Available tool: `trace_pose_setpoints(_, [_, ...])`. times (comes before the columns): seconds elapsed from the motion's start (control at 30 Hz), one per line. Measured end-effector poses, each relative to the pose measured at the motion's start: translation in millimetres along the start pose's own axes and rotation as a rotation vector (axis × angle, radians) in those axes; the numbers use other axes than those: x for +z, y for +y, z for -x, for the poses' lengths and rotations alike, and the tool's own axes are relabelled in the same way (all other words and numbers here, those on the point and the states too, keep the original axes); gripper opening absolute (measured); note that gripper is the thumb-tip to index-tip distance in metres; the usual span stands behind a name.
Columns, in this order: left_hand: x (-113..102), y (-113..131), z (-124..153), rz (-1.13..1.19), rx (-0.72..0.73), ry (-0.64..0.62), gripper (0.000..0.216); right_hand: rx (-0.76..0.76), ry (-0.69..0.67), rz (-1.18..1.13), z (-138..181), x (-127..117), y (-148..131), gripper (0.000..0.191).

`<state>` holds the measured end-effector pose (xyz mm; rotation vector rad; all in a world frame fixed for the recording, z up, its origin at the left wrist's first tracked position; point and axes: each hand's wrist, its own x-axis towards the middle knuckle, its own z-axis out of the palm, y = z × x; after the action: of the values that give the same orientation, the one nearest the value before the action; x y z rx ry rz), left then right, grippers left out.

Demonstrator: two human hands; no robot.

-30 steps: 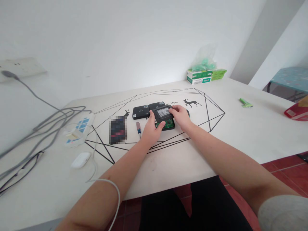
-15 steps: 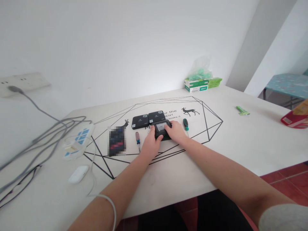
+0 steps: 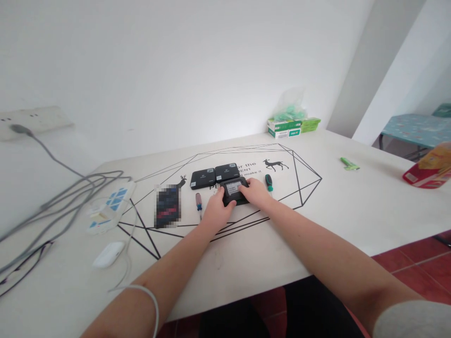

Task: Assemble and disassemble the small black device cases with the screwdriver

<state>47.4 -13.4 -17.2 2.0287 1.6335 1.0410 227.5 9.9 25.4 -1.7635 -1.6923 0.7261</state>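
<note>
White cable [image 3: 156, 307] is draped over left forearm [image 3: 174, 277]; white earbud case [image 3: 108, 255] is set farther off on table [image 3: 246, 253], left. Brown-and-blue screwdriver [image 3: 198, 202] is laid just left of left hand [image 3: 217, 209]. Black device housing [image 3: 232, 188], label up, is placed mid-table, gripped left by left hand, right by right hand [image 3: 256, 193]. Green-and-black screwdriver [image 3: 268, 182] is placed just right of right hand. Two flat black devices [image 3: 203, 178] are set side by side behind housing. Green-and-white cartons [image 3: 284, 126], topped by plastic bag [image 3: 291, 111], are stacked near wall [image 3: 176, 70].
</note>
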Motion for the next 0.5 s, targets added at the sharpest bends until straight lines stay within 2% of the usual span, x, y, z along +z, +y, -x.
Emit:
trace_pose_setpoints(0.2, [1.2,-2.7,-0.8,0.018,-0.006,-0.011,0.046,0.03,0.002,0.069,0.8,-7.8,-0.5,0.023])
trace_pose_setpoints(0.4, [2.6,-4.1,-2.0,0.058,-0.083,-0.011,0.054,-0.029,0.004,0.162,0.1,-8.7,1.8,0.023])
trace_pose_setpoints(0.5, [8.2,-8.6,-2.9,0.192,-0.098,0.04,0.055,-0.031,0.01,0.167,-3.6,-8.6,4.3,0.021])
